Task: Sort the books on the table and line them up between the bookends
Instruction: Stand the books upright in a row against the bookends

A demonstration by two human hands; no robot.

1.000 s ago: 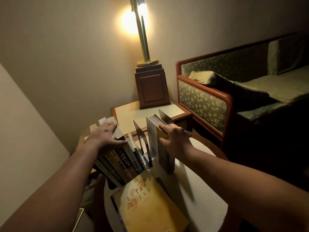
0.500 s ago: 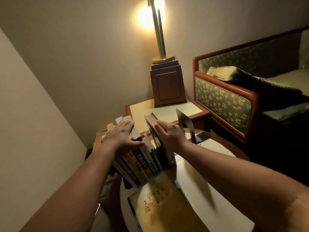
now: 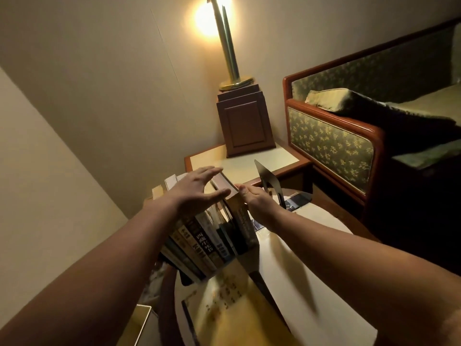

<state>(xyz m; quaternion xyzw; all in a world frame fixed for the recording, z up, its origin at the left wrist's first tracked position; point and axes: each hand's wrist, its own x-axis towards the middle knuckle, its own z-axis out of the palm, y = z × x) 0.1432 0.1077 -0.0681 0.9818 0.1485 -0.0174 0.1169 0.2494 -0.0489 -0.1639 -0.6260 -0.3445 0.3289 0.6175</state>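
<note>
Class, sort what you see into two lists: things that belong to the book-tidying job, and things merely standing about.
Job: row of books, flat yellow book, metal bookend, left hand, right hand.
Standing about: lamp, sofa, side table.

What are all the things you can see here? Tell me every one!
round table: one, white top, nearest
row of books: several, mixed colours, standing on it
flat book: one, yellow, lying before the row
bookend: one visible, dark metal, upright, right of the row, apart
side table: one, pale top, behind the books
lamp: one, brass, lit, on a brown wooden base there
sofa: one, green patterned, right
cushion: one, green, on the sofa
left hand: open, over the book tops
right hand: flat against the rightmost book
</note>
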